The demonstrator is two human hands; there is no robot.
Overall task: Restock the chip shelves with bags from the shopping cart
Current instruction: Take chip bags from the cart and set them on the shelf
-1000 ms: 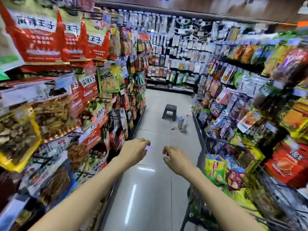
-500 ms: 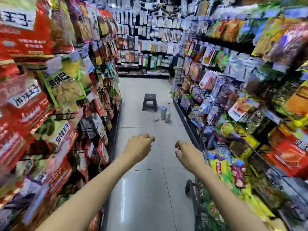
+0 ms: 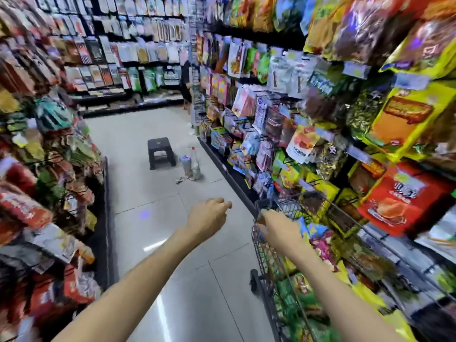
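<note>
- Reaching out over the aisle floor (image 3: pixel 153 243), the left hand (image 3: pixel 207 218) hangs with its fingers loosely curled and nothing in them.
- Just to the right of that hand, the right hand (image 3: pixel 278 229) is at the near corner of the shopping cart (image 3: pixel 265 257); its fingers seem to lie on the wire rim, but blur hides whether they curl round it, so the hold cannot be told.
- Below and to the right of the right hand, the cart's basket is packed with bags (image 3: pixel 320 248) in yellow, green, blue and pink wrappers.
- Under the right forearm, one black cart wheel (image 3: pixel 254 280) rests on the tiles.
- Beyond the right hand and up to its right, the chip shelves (image 3: pixel 320 124) rise close beside the cart, hung thick with packets on wire pegs; a large red packet (image 3: pixel 399 198) and a yellow one (image 3: pixel 407 117) hang nearest.
- Well ahead of both hands, a small black stool (image 3: pixel 161 153) stands in the aisle.
- Just right of the stool, a clear bottle (image 3: pixel 195 161) with a red cap stands upright beside a shorter container (image 3: pixel 185 165), with a scrap of litter at their foot.
- Left of the left hand, another rack of snack packets (image 3: pixel 49 169) lines the aisle, heavily blurred.
- Far past the stool, a back wall of hanging goods (image 3: pixel 128 58) closes the aisle.
</note>
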